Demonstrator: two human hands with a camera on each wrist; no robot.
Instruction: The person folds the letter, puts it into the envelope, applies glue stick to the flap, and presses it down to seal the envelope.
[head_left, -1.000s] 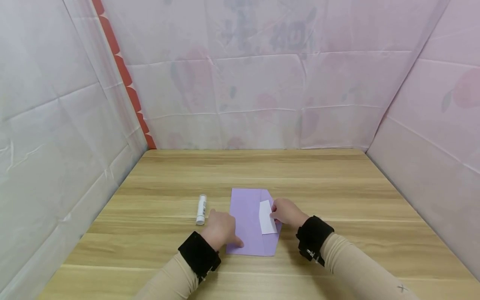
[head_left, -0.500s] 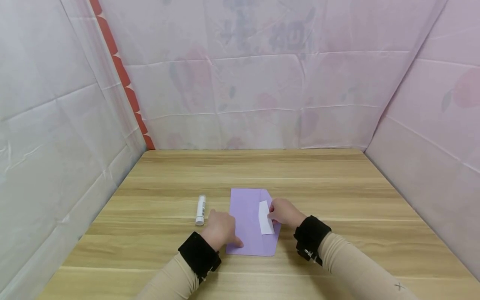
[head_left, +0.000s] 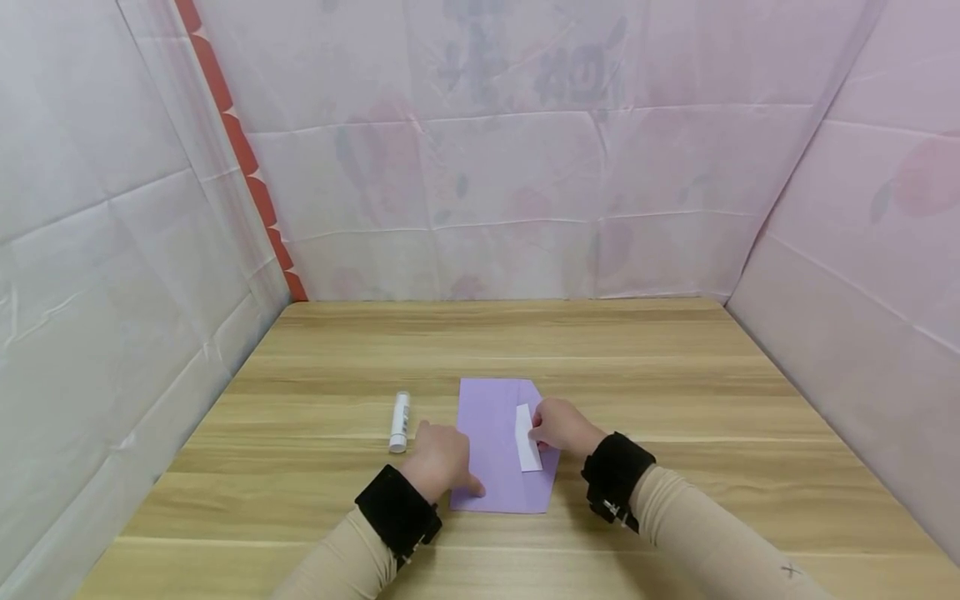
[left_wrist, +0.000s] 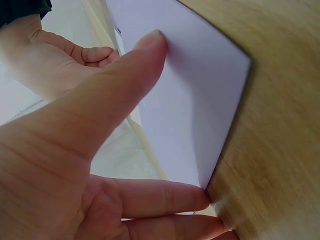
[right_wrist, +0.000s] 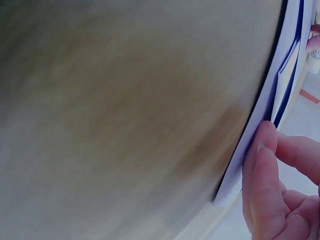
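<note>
Since a second ago the right hand (head_left: 558,425) has drawn the small white paper flap (head_left: 527,437) further over, so less of its white face shows and it now stands as a narrow strip on the flat lilac paper envelope (head_left: 495,442); the left hand (head_left: 442,458) and the envelope itself have not shifted.

That envelope lies flat on the pale wooden surface (head_left: 675,392) directly between the two hands, its long sides running away from the person. At its near left corner the left hand holds it down: the left wrist view shows the thumb (left_wrist: 125,80) laid straight on the lilac sheet (left_wrist: 190,100) while a finger (left_wrist: 165,197) touches the corner's edge, so this hand presses flat with straight fingers and does not grip. Along the envelope's right edge, the right hand has its fingers curled around the white flap, pinching it at the edge; the right wrist view shows fingertips (right_wrist: 262,165) against the pale paper edge (right_wrist: 240,160), with the wooden surface (right_wrist: 125,110) blurred beyond.

Just left of the left hand, apart from the envelope, a white glue stick with a clear cap (head_left: 399,421) lies on its side, cap pointing away from the person. Both forearms wear beige sleeves with black wrist straps (head_left: 397,510). Creased pale pink sheeting (head_left: 525,183) walls in the surface on three sides, with a red scalloped strip (head_left: 240,158) at the far left corner.
</note>
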